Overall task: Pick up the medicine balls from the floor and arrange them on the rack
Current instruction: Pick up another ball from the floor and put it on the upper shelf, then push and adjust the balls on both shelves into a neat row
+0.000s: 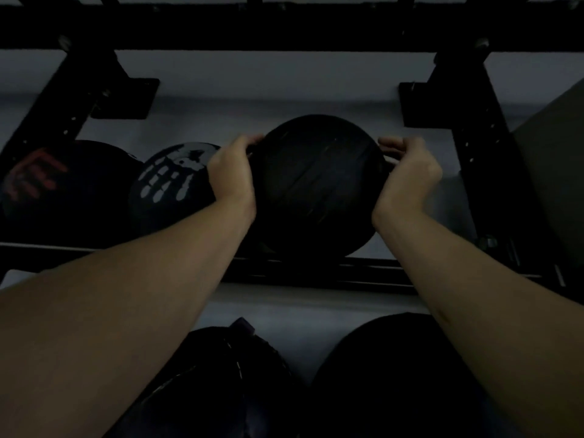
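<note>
A plain black medicine ball [317,184] rests on the middle tier of the black metal rack [316,273]. My left hand [232,169] presses its left side and my right hand [407,172] cups its right side, fingers curled over the top edge. To its left on the same tier sit a black ball with a white hand print [170,181] and a black ball with a red hand print [60,184]. The scene is very dim.
Two more dark balls lie on the lower level, one at the bottom centre [221,380] and one at the bottom right [395,374]. Rack uprights [480,153] and a top crossbar [284,26] frame the tier. A grey panel [553,159] stands at the right.
</note>
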